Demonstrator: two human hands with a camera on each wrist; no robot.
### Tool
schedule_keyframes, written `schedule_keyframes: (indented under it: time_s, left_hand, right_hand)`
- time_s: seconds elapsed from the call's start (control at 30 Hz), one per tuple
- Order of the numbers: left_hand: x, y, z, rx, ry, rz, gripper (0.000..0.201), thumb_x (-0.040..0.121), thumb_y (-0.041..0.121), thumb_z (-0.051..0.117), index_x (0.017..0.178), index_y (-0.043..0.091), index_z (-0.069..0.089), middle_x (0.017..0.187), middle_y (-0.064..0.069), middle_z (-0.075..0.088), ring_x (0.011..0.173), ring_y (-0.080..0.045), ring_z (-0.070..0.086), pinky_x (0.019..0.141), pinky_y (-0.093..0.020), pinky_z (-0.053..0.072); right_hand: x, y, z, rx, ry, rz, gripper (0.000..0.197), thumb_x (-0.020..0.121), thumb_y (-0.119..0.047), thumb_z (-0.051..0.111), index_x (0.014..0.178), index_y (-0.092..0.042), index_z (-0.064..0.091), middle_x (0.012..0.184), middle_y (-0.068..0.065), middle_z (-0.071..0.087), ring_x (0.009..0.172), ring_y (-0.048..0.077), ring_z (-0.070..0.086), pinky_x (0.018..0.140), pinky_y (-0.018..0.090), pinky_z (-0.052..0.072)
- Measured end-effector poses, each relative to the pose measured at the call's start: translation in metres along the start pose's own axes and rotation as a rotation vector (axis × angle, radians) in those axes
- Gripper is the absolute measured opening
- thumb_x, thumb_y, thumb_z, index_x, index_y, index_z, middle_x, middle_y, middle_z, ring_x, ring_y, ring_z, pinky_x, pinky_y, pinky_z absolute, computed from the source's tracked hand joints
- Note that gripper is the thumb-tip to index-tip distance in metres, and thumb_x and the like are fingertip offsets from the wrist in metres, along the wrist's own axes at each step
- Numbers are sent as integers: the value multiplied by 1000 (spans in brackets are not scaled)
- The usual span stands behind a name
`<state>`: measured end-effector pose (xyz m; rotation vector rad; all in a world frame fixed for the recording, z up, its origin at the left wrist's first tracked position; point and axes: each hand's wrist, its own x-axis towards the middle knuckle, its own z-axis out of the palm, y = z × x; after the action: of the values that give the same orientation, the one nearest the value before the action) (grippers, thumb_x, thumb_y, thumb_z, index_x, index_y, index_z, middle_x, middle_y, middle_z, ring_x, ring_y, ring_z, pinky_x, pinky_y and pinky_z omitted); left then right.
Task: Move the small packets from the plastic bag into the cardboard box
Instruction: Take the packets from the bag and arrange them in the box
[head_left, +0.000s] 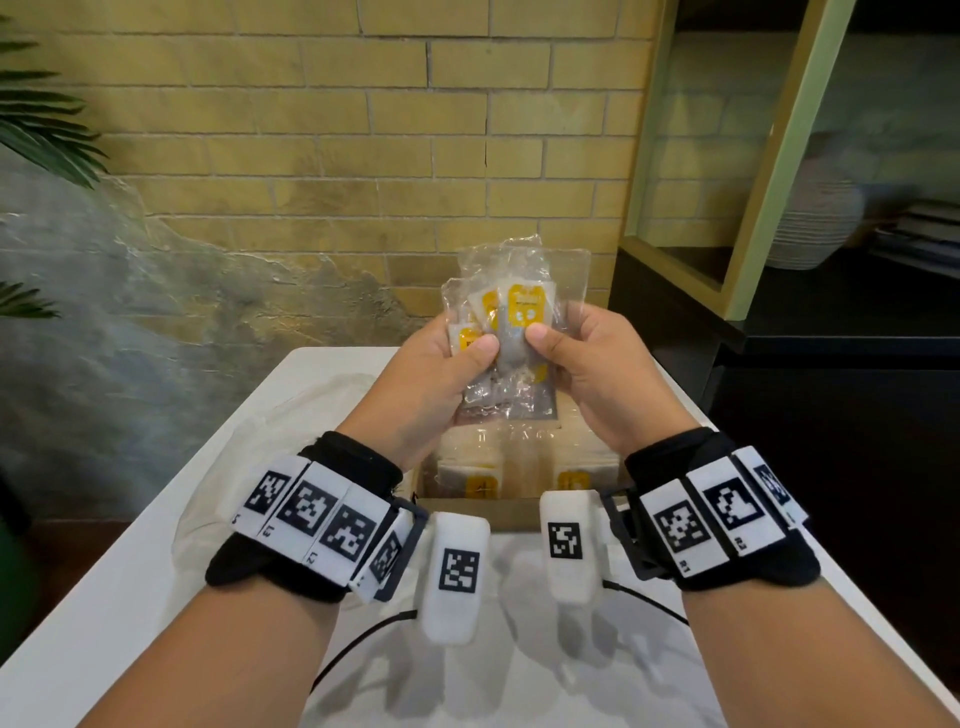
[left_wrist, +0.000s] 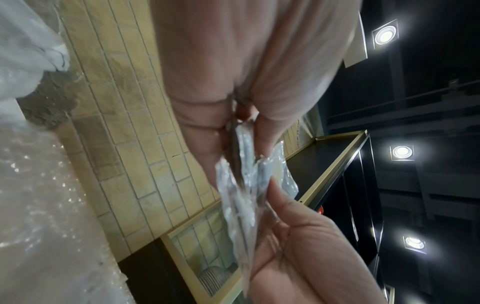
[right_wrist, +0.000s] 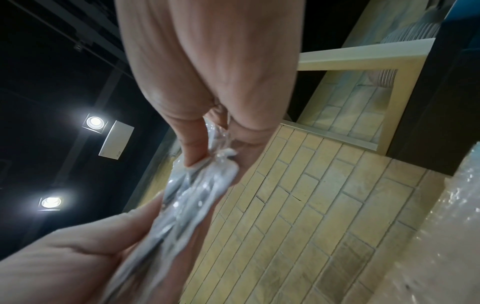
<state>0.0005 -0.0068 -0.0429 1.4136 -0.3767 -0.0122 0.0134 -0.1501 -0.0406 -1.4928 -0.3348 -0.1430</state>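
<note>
A clear plastic bag (head_left: 519, 270) holding several white-and-yellow small packets (head_left: 524, 306) is raised above the open cardboard box (head_left: 519, 506) on the white table. My left hand (head_left: 441, 364) pinches the bag's left side, thumb in front. My right hand (head_left: 582, 358) pinches its right side the same way. More yellow-marked packets (head_left: 480, 480) lie inside the box. In the left wrist view the bag (left_wrist: 244, 195) runs edge-on between my left hand (left_wrist: 241, 115) and right hand (left_wrist: 298, 236). The right wrist view shows the bag (right_wrist: 197, 195) pinched by my right hand (right_wrist: 215, 144).
The white table (head_left: 171, 613) stands against a yellow brick wall. Crumpled clear bubble wrap (head_left: 260, 431) lies left of the box. A dark shelf unit with a pale green frame (head_left: 769, 182) stands at the right. Plant leaves (head_left: 41, 119) hang at the far left.
</note>
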Motion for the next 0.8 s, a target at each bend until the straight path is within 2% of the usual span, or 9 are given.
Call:
schedule_keyframes:
  time_s: [0.17, 0.23, 0.33, 0.4, 0.47, 0.53, 0.57, 0.67, 0.8]
  left_hand:
    - [1, 0, -6, 119, 130, 86, 21, 93, 5, 52, 90, 24, 62, 76, 6, 68, 66, -7, 64, 57, -23, 55]
    - [2, -1, -10, 170, 168, 103, 22, 92, 5, 53, 88, 26, 62, 74, 7, 67, 67, -7, 62, 63, -27, 55]
    - [4, 1, -15, 208, 231, 123, 22, 91, 5, 54, 88, 25, 61, 82, 2, 66, 72, -11, 62, 72, -34, 54]
    - [5, 3, -21, 212, 266, 135, 19, 91, 5, 53, 89, 22, 60, 87, -2, 65, 76, -14, 61, 73, -35, 55]
    - [5, 6, -25, 209, 305, 139, 16, 91, 6, 53, 87, 21, 57, 92, -7, 63, 81, -18, 61, 73, -36, 57]
    - [5, 9, -28, 195, 323, 151, 18, 92, 6, 52, 86, 23, 57, 98, -9, 64, 89, -21, 62, 77, -39, 57]
    - [5, 10, -29, 188, 324, 158, 20, 92, 6, 52, 85, 24, 57, 99, -9, 64, 89, -21, 63, 77, -38, 57]
    - [4, 12, -29, 170, 311, 168, 21, 93, 6, 51, 86, 25, 58, 95, -2, 65, 83, -14, 64, 63, -26, 56]
    - [5, 11, -27, 171, 289, 143, 19, 93, 8, 52, 89, 25, 59, 93, 1, 66, 81, -12, 64, 61, -23, 53]
  right_hand:
    - [-1, -3, -2, -115, 97, 3, 13, 93, -14, 53, 101, -11, 63, 108, 13, 68, 98, 25, 63, 88, 40, 51]
    - [-2, -5, -7, -136, 134, -7, 15, 93, -14, 53, 105, -8, 61, 109, 13, 66, 92, 18, 61, 82, 34, 52]
    - [-3, -8, -19, -202, 120, -41, 24, 92, -10, 54, 115, -14, 55, 106, 4, 67, 88, 12, 64, 70, 24, 52]
    - [-5, -10, -26, -316, 76, -40, 20, 90, -9, 57, 109, -18, 58, 98, 1, 68, 84, 13, 65, 68, 24, 52]
    - [-7, -12, -34, -465, 3, -28, 9, 89, -7, 59, 91, -16, 62, 85, 2, 66, 74, 12, 60, 67, 26, 49]
    - [-7, -11, -42, -628, -87, 3, 9, 87, -6, 61, 81, -11, 64, 79, 2, 65, 68, 7, 59, 68, 20, 48]
    - [-7, -10, -46, -723, -129, 19, 7, 86, -6, 63, 80, -8, 66, 80, 4, 67, 72, 7, 63, 72, 20, 50]
    - [-6, -3, -53, -1051, -263, 76, 9, 83, -13, 68, 89, -8, 72, 91, 7, 71, 89, 21, 65, 87, 35, 51]
    - [-12, 8, -53, -1308, -419, 162, 16, 83, -8, 63, 94, -18, 70, 91, -4, 68, 87, 12, 60, 79, 23, 47]
